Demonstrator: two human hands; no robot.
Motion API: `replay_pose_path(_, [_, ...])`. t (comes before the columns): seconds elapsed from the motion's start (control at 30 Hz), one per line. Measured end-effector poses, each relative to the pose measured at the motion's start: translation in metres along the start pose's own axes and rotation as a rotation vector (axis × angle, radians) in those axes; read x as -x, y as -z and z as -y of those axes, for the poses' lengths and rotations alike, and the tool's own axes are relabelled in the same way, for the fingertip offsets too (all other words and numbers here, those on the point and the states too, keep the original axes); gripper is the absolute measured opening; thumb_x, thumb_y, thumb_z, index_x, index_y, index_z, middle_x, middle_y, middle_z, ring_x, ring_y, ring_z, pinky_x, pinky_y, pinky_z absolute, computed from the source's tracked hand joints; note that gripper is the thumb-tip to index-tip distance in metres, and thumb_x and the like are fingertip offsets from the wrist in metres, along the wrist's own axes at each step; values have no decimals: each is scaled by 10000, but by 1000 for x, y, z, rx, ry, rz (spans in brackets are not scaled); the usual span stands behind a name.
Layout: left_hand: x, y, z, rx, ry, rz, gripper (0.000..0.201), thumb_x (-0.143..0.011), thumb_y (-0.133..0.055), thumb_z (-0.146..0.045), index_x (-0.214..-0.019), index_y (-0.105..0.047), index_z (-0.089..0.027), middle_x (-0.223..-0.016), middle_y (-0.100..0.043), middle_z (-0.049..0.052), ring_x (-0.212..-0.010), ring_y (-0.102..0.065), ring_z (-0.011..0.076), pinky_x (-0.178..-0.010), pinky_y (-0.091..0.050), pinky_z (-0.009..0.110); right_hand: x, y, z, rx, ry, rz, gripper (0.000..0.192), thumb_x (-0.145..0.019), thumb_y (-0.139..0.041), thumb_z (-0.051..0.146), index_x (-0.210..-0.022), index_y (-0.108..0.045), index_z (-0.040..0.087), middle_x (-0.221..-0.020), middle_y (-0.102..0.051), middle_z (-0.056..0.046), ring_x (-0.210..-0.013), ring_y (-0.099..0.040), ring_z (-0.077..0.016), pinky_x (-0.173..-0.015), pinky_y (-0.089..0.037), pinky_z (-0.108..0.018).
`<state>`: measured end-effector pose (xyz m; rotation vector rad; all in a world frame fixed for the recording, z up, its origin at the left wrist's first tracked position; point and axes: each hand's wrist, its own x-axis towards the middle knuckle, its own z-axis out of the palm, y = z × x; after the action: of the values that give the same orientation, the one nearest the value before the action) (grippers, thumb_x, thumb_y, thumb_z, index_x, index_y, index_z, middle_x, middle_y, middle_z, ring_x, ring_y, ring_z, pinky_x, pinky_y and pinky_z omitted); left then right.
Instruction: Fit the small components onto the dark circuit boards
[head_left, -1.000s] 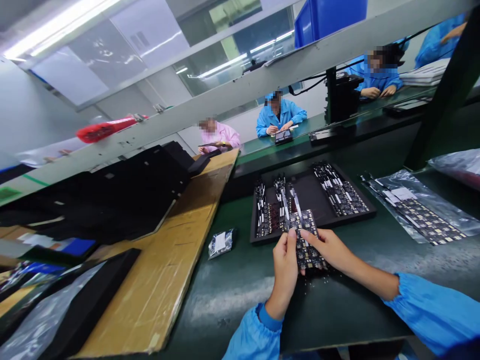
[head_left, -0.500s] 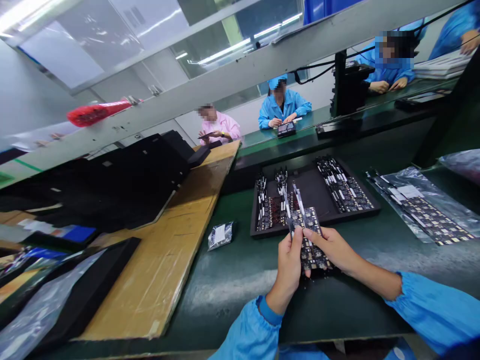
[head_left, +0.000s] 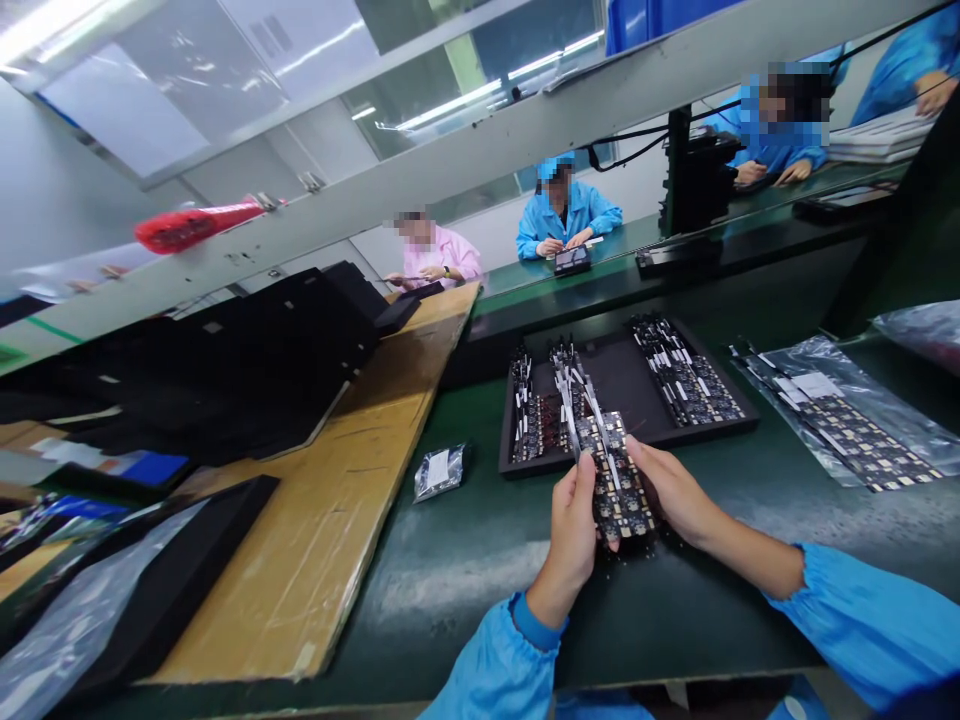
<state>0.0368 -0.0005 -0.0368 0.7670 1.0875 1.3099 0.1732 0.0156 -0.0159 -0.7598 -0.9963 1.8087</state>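
Note:
Between my hands is a circuit board panel point(head_left: 622, 490), dark with many small pale parts and thin black-and-white strips rising from its far end. My left hand point(head_left: 576, 530) grips its left edge, thumb on top. My right hand point(head_left: 675, 492) holds the right edge, its thumb along the border and the other fingers partly hidden beneath. Just beyond, a black foam tray point(head_left: 634, 437) carries boards with similar strips in its left and right parts. More board panels point(head_left: 862, 430) lie on a clear plastic bag to the right.
A small silvery bag point(head_left: 440, 472) with a white label lies left of the tray on the green table point(head_left: 442, 580). Brown cardboard point(head_left: 322, 540) and black foam pieces point(head_left: 187, 370) cover the left. Several co-workers sit across the bench beyond a slanted white beam point(head_left: 450, 150).
My right thumb has moved from the middle of the panel to its right edge. The panel has shifted slightly, and my left hand keeps its hold.

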Motion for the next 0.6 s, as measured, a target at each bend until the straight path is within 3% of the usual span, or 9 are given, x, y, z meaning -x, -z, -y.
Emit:
replay_pose_path(0.13, [1, 1, -2, -11, 49, 15, 575, -747, -670, -663, -857, -749, -104, -480, -620, 17, -227, -487, 133, -196, -335, 194, -3, 0, -3, -55, 8, -71, 340, -835, -669, 542, -991, -711, 243, -900, -745, -27, -722, -661, -190, -620, -519, -262])
replay_pose_path(0.3, [2, 1, -4, -57, 87, 53, 543, -785, -648, -632, -855, -765, -106, -454, -592, 9, -209, -439, 125, -210, -305, 207, -2, 0, -6, -51, -15, -75, 333, -834, -668, 539, -968, -713, 238, -828, -709, -21, -720, -634, -185, -650, -522, -274])
replay_pose_path(0.4, [-1, 2, -3, -102, 24, 52, 509, -789, -663, -600, -852, -776, -108, -505, -626, 19, -281, -463, 135, -289, -372, 237, -3, 3, -4, 8, 5, -65, 342, -860, -629, 545, -964, -698, 226, -779, -679, -13, -695, -614, -183, -652, -512, -289])
replay_pose_path(0.5, [-5, 5, -5, -172, -88, 29, 464, -749, -717, -572, -778, -779, -112, -606, -684, 42, -480, -557, 190, -463, -467, 276, -6, 9, 1, 120, 88, -78, 303, -849, -663, 507, -853, -679, 205, -722, -628, 17, -674, -559, -155, -644, -459, -256])
replay_pose_path(0.6, [-6, 8, -8, -277, -165, 4, 386, -746, -753, -503, -679, -763, -124, -636, -691, 38, -621, -567, 230, -565, -458, 288, -7, 15, 6, 260, 177, -95, 299, -817, -713, 471, -748, -645, 188, -673, -566, 41, -640, -483, -133, -604, -386, -241])
